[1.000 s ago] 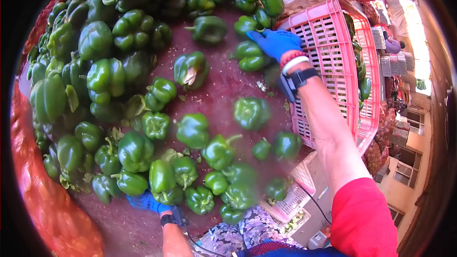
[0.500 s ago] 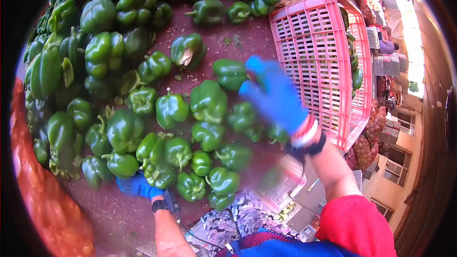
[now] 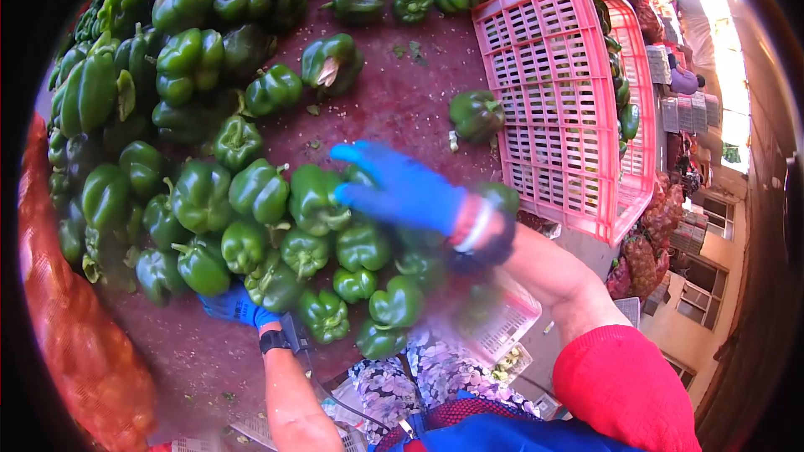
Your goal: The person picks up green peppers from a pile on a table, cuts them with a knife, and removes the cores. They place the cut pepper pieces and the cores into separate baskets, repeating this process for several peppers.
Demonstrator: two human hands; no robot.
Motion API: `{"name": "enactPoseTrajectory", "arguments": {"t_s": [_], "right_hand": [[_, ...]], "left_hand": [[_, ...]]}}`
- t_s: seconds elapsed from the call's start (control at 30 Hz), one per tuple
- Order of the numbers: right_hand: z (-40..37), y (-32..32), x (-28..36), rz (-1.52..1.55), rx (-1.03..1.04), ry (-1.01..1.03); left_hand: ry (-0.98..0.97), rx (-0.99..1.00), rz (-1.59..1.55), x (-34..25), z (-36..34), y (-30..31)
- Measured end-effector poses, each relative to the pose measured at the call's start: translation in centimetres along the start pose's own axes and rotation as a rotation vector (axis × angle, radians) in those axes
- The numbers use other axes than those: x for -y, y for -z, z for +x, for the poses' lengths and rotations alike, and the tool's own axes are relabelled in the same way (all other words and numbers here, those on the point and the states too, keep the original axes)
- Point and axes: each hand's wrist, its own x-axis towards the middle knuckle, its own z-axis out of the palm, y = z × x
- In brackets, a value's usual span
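Many green bell peppers (image 3: pixel 316 199) lie in a loose cluster on the dark red surface. My right hand (image 3: pixel 402 188), in a blue glove, is over the right part of this cluster. Its fingers are stretched out and apart, pointing left toward a large pepper, with nothing seen in them. My left hand (image 3: pixel 234 305), also gloved in blue, rests low at the cluster's near edge, beside a dark pepper (image 3: pixel 203 266). Peppers hide its fingertips. One lone pepper (image 3: pixel 476 115) sits apart at the right, close to the crate.
A pink plastic crate (image 3: pixel 544 92) stands tilted at the right, with peppers visible behind its slatted side. A large pepper heap (image 3: pixel 180 59) fills the upper left. An orange mesh sack (image 3: pixel 75 318) lies along the left edge. A lower crate (image 3: pixel 502 318) is near my legs.
My right hand has swung left and slightly down, from near the crate to over the cluster. A lone pepper now lies beside the crate. Several cluster peppers have shifted; my left hand has barely moved.
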Motion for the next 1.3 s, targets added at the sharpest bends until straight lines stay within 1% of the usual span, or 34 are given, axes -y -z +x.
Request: {"name": "enactPoseTrajectory", "arguments": {"t_s": [0.03,0.1,0.17,0.23,0.27,0.3,0.4,0.43,0.47,0.53,0.6,0.67,0.73,0.8,0.83,0.93,0.97,1.0,1.03,1.07,1.1,1.17,1.2,1.23,1.27,1.3], "right_hand": [[-1.0,0.8,-1.0,0.062,-0.094,0.062],[-1.1,6.1,-3.6,-0.379,-0.404,-0.057],[-1.3,9.6,-7.9,-0.839,-0.396,-0.468],[-1.2,10.3,-14.6,-0.083,-0.421,-0.51],[-1.7,10.0,-16.5,0.294,-0.422,-0.521],[-1.9,10.7,-15.7,0.238,-0.28,-0.517],[-5.0,8.9,-7.9,0.706,-0.035,-0.593],[-7.0,8.1,-6.8,0.736,-0.177,-0.472],[-8.9,7.8,-6.7,0.577,-0.32,-0.507],[-13.5,7.1,-9.2,0.257,-0.586,-0.55],[-19.0,4.5,-13.9,-0.125,-0.477,-0.798],[-19.3,0.5,-14.5,0.209,-0.685,-0.797],[-18.6,-1.4,-13.9,0.354,-0.745,-0.739],[-17.8,-1.8,-12.6,0.316,-0.671,-0.63],[-17.4,-1.7,-11.4,0.122,-0.574,-0.579],[-17.4,0.2,-7.3,0.238,-0.371,-0.444],[-17.3,1.8,-6.1,0.018,-0.249,-0.314],[-16.8,3.6,-5.3,-0.014,-0.117,-0.262],[-16.2,5.5,-4.8,0.16,-0.037,-0.339],[-14.9,6.5,-4.3,0.276,-0.146,-0.29],[-12.5,8.2,-4.5,0.098,-0.193,-0.353],[-6.4,9.5,-4.7,0.019,-0.328,-0.28],[-3.6,10.1,-4.7,-0.026,-0.379,-0.268],[0.0,10.2,-5.5,-0.258,-0.369,-0.133],[3.7,9.2,-7.8,-0.316,-0.407,-0.169],[7.6,7.5,-10.5,-0.376,-0.44,-0.208]], "left_hand": [[-0.004,0.003,-0.006,-0.1,0.0,-0.1],[-0.014,0.002,-0.004,-0.3,-0.2,0.1],[-0.021,0.006,-0.008,-0.4,-0.3,0.2],[-0.029,0.008,-0.006,-0.4,-0.3,0.4],[-0.031,0.013,-0.007,-0.5,-0.6,0.6],[-0.032,0.018,-0.009,-0.5,-0.7,0.7],[-0.04,0.044,-0.007,-0.2,-0.7,1.2],[-0.044,0.051,-0.009,-0.2,-0.5,1.3],[-0.048,0.058,-0.016,-0.2,-0.3,1.3],[-0.055,0.064,-0.011,-0.1,0.1,1.5],[-0.063,0.07,-0.02,-0.2,0.5,1.7],[-0.076,0.07,-0.03,-0.6,1.1,1.9],[-0.082,0.078,-0.047,-1.1,1.6,2.2],[-0.094,0.09,-0.078,-1.5,2.0,2.4],[-0.096,0.104,-0.099,-1.5,2.1,2.6],[-0.098,0.192,-0.194,-0.9,2.8,3.2],[-0.115,0.219,-0.18,-0.3,2.8,3.3],[-0.172,0.167,0.03,1.8,2.9,2.5],[-0.314,0.188,0.009,3.0,3.1,4.1],[-0.348,0.166,-0.116,3.6,3.0,5.6],[-0.379,0.213,-0.197,5.0,3.2,6.4],[-0.206,0.234,-0.245,7.4,3.4,8.0],[-0.173,0.116,-0.262,6.5,5.4,9.1],[-0.139,0.004,-0.277,5.9,7.1,10.4],[-0.107,-0.101,-0.293,5.0,8.9,12.1],[-0.148,-0.162,-0.306,3.6,11.9,13.5]]}}
